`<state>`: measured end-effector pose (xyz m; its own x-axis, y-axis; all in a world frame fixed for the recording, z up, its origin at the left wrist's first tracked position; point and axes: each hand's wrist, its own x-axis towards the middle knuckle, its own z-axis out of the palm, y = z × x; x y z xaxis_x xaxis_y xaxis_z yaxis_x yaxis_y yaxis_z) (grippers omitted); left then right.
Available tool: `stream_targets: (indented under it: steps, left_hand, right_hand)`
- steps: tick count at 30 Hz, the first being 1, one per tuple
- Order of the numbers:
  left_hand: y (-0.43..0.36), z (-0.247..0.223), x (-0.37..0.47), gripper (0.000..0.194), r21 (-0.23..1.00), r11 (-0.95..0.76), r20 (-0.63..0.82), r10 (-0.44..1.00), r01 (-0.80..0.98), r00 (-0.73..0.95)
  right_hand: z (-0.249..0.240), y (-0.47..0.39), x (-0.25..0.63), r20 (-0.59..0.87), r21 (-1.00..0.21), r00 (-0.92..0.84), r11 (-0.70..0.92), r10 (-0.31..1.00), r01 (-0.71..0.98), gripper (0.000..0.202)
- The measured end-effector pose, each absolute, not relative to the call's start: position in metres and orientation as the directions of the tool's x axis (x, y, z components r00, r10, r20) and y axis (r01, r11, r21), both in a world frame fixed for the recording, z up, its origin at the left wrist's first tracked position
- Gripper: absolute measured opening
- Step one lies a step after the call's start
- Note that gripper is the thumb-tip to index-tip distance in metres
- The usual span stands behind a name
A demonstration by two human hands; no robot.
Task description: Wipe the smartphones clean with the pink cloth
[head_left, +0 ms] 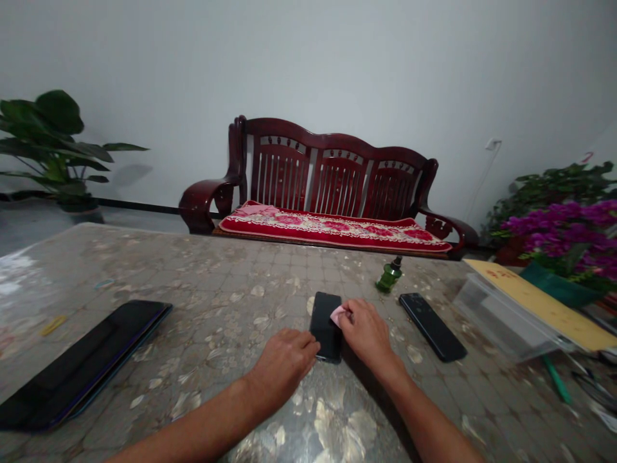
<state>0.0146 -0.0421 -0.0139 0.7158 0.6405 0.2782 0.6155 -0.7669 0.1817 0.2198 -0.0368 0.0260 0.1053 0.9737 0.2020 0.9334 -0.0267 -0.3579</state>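
Note:
A black phone [326, 325] lies flat on the patterned tablecloth [231, 386], its screen facing up. My right hand [366, 331] pinches a small pink cloth [337, 315] against the upper right part of the screen. At the phone's lower left edge rests my left hand [285, 360], fingers curled together with the tips touching that edge; whether anything is under them is hidden. To the right of my right hand lies a second dark phone [432, 326], back up. A green spray bottle [388, 275] stands behind it.
A large black tablet [87, 366] lies at the left, near a yellow strip [53, 325]. On the right are a clear plastic box [501, 318] with a yellow board [544, 302] on top, a green-handled tool [558, 381] and purple flowers [569, 235]. A wooden bench [332, 173] stands beyond.

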Motion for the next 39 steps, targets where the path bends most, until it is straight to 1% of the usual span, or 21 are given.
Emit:
stream_targets:
  steps: [2,6,9,11,14,20,24,26,28,30,33,37,39]
  left_hand:
    - [-0.042,-0.012,0.015,0.017,0.176,-0.763,0.261,0.645,0.622,0.718]
    - [-0.043,-0.009,0.016,0.015,0.168,-0.756,0.236,0.653,0.632,0.719]
    - [-0.043,-0.007,0.016,0.015,0.163,-0.755,0.243,0.654,0.635,0.716]
    - [-0.043,-0.007,0.016,0.015,0.162,-0.753,0.237,0.657,0.637,0.716]
    - [-0.043,-0.006,0.017,0.014,0.165,-0.75,0.208,0.662,0.641,0.721]
    - [-0.043,-0.006,0.017,0.013,0.17,-0.746,0.201,0.666,0.644,0.718]
    - [-0.043,-0.005,0.017,0.013,0.155,-0.753,0.193,0.658,0.64,0.728]
    - [-0.043,-0.004,0.017,0.012,0.152,-0.751,0.184,0.66,0.643,0.728]
    - [-0.044,-0.003,0.018,0.012,0.148,-0.75,0.182,0.662,0.645,0.727]
    - [-0.044,-0.004,0.017,0.012,0.147,-0.751,0.194,0.66,0.644,0.725]
    - [-0.043,-0.007,0.017,0.013,0.155,-0.757,0.219,0.653,0.634,0.725]
    - [-0.043,-0.009,0.016,0.016,0.178,-0.763,0.259,0.645,0.621,0.719]
    - [-0.044,-0.008,0.016,0.017,0.179,-0.762,0.255,0.647,0.622,0.719]
  right_hand:
    - [0.025,-0.034,0.223,0.186,-0.374,0.132,-0.054,0.974,0.926,0.02]
    - [0.022,-0.028,0.23,0.091,-0.421,0.173,-0.119,0.981,0.899,0.037]
    - [0.02,-0.026,0.235,0.05,-0.456,0.179,-0.137,0.983,0.88,0.04]
    - [0.018,-0.025,0.238,0.052,-0.483,0.17,-0.125,0.984,0.867,0.036]
    - [0.016,-0.026,0.241,0.06,-0.489,0.14,-0.093,0.988,0.867,0.017]
    - [0.02,-0.036,0.234,0.202,-0.397,0.078,0.009,0.976,0.918,0.009]
    - [0.018,-0.041,0.222,0.338,-0.293,-0.067,0.172,0.939,0.941,0.005]
    - [0.014,-0.04,0.218,0.398,-0.227,-0.162,0.268,0.903,0.936,0.01]
    - [0.01,-0.038,0.217,0.428,-0.201,-0.23,0.34,0.874,0.919,0.018]
    - [0.006,-0.036,0.218,0.441,-0.23,-0.258,0.386,0.86,0.893,0.026]
    - [0.004,-0.035,0.22,0.434,-0.334,-0.243,0.406,0.867,0.851,0.038]
    - [0.011,-0.039,0.221,0.354,-0.45,-0.236,0.386,0.905,0.805,0.031]
    - [0.015,-0.041,0.221,0.314,-0.493,-0.244,0.377,0.918,0.784,0.027]
